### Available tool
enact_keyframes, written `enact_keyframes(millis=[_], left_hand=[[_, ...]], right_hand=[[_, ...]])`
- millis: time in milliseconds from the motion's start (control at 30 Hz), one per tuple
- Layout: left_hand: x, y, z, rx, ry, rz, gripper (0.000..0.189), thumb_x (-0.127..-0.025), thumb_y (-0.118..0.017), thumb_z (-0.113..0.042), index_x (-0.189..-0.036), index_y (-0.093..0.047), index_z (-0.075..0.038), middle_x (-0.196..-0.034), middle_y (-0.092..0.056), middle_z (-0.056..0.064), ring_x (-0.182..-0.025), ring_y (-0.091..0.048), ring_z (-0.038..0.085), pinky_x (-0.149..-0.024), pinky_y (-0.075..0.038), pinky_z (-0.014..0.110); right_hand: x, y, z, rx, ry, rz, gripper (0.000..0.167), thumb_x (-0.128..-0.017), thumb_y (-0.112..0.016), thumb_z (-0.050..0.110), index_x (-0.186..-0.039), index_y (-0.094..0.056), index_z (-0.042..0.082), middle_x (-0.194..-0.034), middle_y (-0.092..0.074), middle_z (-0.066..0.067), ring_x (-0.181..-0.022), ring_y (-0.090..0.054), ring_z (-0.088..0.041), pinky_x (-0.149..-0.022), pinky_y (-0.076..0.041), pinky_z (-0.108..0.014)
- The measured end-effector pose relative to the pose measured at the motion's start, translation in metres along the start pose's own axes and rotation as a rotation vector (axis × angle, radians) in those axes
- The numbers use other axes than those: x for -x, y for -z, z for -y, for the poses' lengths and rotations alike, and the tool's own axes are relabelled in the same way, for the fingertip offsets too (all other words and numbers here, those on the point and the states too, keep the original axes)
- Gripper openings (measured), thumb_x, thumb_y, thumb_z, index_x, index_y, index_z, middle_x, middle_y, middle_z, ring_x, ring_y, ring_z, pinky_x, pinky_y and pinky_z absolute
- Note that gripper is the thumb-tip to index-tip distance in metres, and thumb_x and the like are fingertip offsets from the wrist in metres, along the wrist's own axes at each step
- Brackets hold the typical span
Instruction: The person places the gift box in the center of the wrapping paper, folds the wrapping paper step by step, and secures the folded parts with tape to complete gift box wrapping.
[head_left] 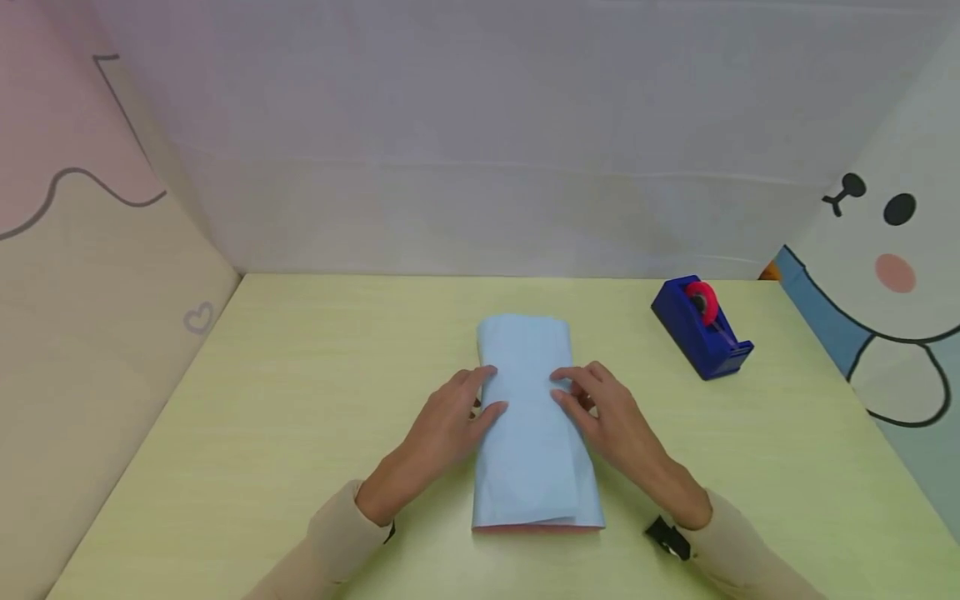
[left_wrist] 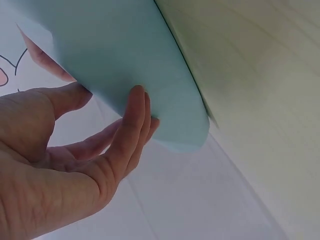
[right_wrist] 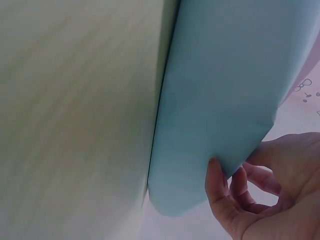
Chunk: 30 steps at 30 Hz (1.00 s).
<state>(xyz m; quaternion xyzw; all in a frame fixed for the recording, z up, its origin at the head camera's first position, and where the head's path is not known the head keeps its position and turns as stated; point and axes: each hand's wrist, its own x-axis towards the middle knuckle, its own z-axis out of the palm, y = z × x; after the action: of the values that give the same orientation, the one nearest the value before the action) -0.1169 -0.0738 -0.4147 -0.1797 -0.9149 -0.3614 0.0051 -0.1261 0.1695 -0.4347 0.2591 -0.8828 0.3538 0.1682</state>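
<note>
A long, folded sheet of light blue paper (head_left: 528, 467) lies upright in the head view, with a reddish inner side showing along its near edge. My left hand (head_left: 450, 417) pinches its left long edge, thumb on top and fingertips against the side face, as the left wrist view shows. On the opposite edge my right hand (head_left: 603, 408) pinches the paper between thumb and bent fingers. Seen from the right wrist, the paper's side (right_wrist: 200, 100) stands up from the table. Whatever the paper may enclose is hidden.
A blue tape dispenser (head_left: 693, 333) with a red-cored roll stands on the pale yellow table (head_left: 337, 333), to the right of the paper. A white back wall (head_left: 480, 167) and printed side walls surround the table. Dark straps show at both cuffs.
</note>
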Motion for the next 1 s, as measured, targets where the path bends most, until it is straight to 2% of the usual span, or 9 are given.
enact_keyframes(millis=[133, 233, 333, 467, 600, 767, 1000], left_hand=[[0.002, -0.002, 0.001, -0.009, -0.022, -0.039, 0.039, -0.097, -0.073, -0.016, -0.130, -0.060, 0.000, -0.128, -0.053, 0.018, -0.086, -0.070, 0.025, -0.073, -0.058, 0.033], [0.002, -0.004, 0.001, -0.046, -0.055, -0.075, 0.029, -0.096, -0.075, -0.018, -0.119, -0.062, -0.005, -0.124, -0.048, 0.014, -0.082, -0.067, 0.021, -0.066, -0.054, 0.028], [0.001, -0.006, 0.003, -0.086, -0.106, -0.105, 0.022, -0.095, -0.076, -0.017, -0.111, -0.065, -0.009, -0.118, -0.051, 0.008, -0.079, -0.060, 0.018, -0.063, -0.049, 0.027], [0.001, -0.008, 0.005, -0.120, -0.200, -0.131, 0.019, -0.092, -0.078, -0.014, -0.107, -0.067, -0.008, -0.110, -0.056, 0.007, -0.081, -0.057, 0.019, -0.067, -0.051, 0.030], [0.001, -0.005, 0.006, -0.123, -0.267, -0.098, 0.030, -0.089, -0.083, -0.015, -0.111, -0.066, -0.004, -0.113, -0.056, 0.010, -0.088, -0.061, 0.022, -0.074, -0.055, 0.032], [0.003, 0.001, 0.007, -0.106, -0.278, -0.025, 0.040, -0.087, -0.085, -0.018, -0.118, -0.066, -0.002, -0.122, -0.056, 0.011, -0.099, -0.064, 0.024, -0.080, -0.057, 0.034], [0.006, 0.002, 0.008, -0.162, -0.301, -0.019, 0.039, -0.091, -0.081, -0.023, -0.126, -0.069, -0.008, -0.127, -0.055, 0.012, -0.102, -0.059, 0.025, -0.075, -0.056, 0.032]], right_hand=[[0.000, 0.000, -0.002, 0.009, 0.025, 0.000, 0.021, -0.093, -0.074, 0.001, -0.113, -0.073, 0.004, -0.087, -0.052, 0.001, -0.070, -0.050, -0.005, -0.059, -0.047, -0.024], [0.000, -0.001, -0.002, 0.010, 0.037, -0.006, 0.020, -0.093, -0.074, 0.002, -0.113, -0.074, 0.005, -0.089, -0.053, -0.001, -0.070, -0.048, -0.004, -0.058, -0.043, -0.021], [0.000, -0.001, -0.003, -0.001, 0.039, -0.014, 0.019, -0.093, -0.074, 0.002, -0.112, -0.075, 0.006, -0.092, -0.054, -0.002, -0.069, -0.048, -0.004, -0.058, -0.043, -0.020], [-0.001, 0.000, -0.003, 0.002, 0.042, -0.009, 0.018, -0.094, -0.073, 0.002, -0.112, -0.075, 0.006, -0.093, -0.055, -0.002, -0.069, -0.048, -0.004, -0.058, -0.044, -0.022], [-0.001, 0.001, -0.004, 0.016, 0.030, 0.010, 0.018, -0.095, -0.072, 0.003, -0.113, -0.074, 0.006, -0.095, -0.056, -0.003, -0.071, -0.049, -0.005, -0.059, -0.044, -0.021], [0.000, 0.004, -0.005, 0.008, 0.008, 0.047, 0.021, -0.095, -0.072, 0.002, -0.116, -0.075, 0.004, -0.099, -0.056, -0.005, -0.074, -0.053, -0.008, -0.059, -0.046, -0.022], [0.003, 0.010, -0.006, 0.014, 0.025, 0.101, 0.027, -0.095, -0.071, 0.001, -0.121, -0.074, 0.004, -0.109, -0.058, -0.008, -0.082, -0.057, -0.014, -0.061, -0.052, -0.027]])
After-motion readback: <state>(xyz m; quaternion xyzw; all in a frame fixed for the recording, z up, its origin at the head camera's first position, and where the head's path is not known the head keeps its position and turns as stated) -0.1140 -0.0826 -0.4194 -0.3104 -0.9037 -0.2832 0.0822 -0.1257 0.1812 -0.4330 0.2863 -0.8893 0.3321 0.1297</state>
